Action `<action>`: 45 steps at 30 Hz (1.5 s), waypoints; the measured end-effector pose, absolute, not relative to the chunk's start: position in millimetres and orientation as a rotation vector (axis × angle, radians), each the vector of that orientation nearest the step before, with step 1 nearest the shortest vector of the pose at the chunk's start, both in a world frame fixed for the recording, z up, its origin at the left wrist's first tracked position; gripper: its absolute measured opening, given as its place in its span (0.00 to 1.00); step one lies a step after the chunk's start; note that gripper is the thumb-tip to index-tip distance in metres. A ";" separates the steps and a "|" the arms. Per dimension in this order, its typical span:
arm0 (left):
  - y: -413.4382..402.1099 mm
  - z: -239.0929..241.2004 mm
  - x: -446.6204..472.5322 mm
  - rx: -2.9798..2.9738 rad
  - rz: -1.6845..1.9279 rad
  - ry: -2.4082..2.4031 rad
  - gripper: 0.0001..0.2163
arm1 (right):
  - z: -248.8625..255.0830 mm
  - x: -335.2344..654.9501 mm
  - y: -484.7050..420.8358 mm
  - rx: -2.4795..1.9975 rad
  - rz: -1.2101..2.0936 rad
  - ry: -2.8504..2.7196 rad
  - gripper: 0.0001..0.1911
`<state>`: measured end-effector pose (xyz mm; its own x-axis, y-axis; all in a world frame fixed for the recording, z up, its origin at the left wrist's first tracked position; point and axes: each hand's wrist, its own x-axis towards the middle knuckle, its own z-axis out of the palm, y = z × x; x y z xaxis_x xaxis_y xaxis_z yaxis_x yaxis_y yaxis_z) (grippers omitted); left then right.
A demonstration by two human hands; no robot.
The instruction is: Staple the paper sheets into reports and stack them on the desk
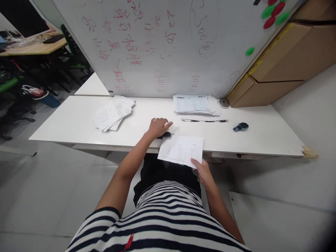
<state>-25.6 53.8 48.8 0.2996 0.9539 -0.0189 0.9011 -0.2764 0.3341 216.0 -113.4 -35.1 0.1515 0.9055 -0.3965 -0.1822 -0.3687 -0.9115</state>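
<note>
My right hand pinches the lower right corner of a white printed sheet of paper at the front edge of the white table. The print on it is too small to read. My left hand is above the table just past the sheet's upper left corner, thumb stretched away from the fingers. Beneath it a small dark object with a rounded end shows in part; the hand and wrist hide the rest. A fanned pile of papers is left of my left hand, and a stack of printed forms lies farther back on the right.
Behind the white table stands a whiteboard with red writing and coloured magnets. A thin black-and-white strip and a dark blue object lie to the right. Cardboard boxes are stacked at the back right.
</note>
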 end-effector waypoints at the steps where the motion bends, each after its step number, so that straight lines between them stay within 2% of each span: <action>1: 58.4 45.6 -20.0 2.273 0.236 1.686 0.29 | -36.1 216.2 -114.1 -1.451 1.411 -0.746 0.20; 6: 67.1 21.2 -3.0 2.225 0.084 1.718 0.32 | -35.8 218.6 -115.5 -1.458 1.425 -0.734 0.22; 13: 69.0 9.7 1.7 2.324 0.101 1.777 0.29 | -42.6 219.3 -111.9 -1.515 1.422 -0.724 0.22; 18: 65.3 19.5 -7.2 2.210 0.337 1.734 0.30 | -38.8 216.5 -113.4 -1.500 1.408 -0.717 0.22; 23: 39.4 30.0 -27.0 2.362 0.847 1.668 0.21 | -30.0 213.2 -118.9 -1.485 1.401 -0.723 0.22; 27: 13.9 20.3 -46.3 2.453 0.716 1.634 0.18 | -27.9 215.1 -114.9 -1.489 1.370 -0.743 0.23; 31: 4.8 3.2 -57.4 2.429 0.595 1.668 0.20 | -14.4 235.1 -95.7 -1.539 1.211 -0.824 0.27; 38: 7.2 -5.0 -50.6 2.375 0.621 1.879 0.21 | 34.9 259.4 -70.7 -1.598 0.980 -1.112 0.23; 45: 7.5 -12.8 -32.8 2.238 0.702 2.225 0.21 | 52.3 242.4 -90.1 -1.614 0.676 -1.180 0.20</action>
<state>-32.8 7.5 -12.8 -0.0394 0.9308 0.3633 0.9707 -0.0505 0.2348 242.4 -90.1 52.3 0.3714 0.9221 0.1085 0.3725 -0.0409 -0.9271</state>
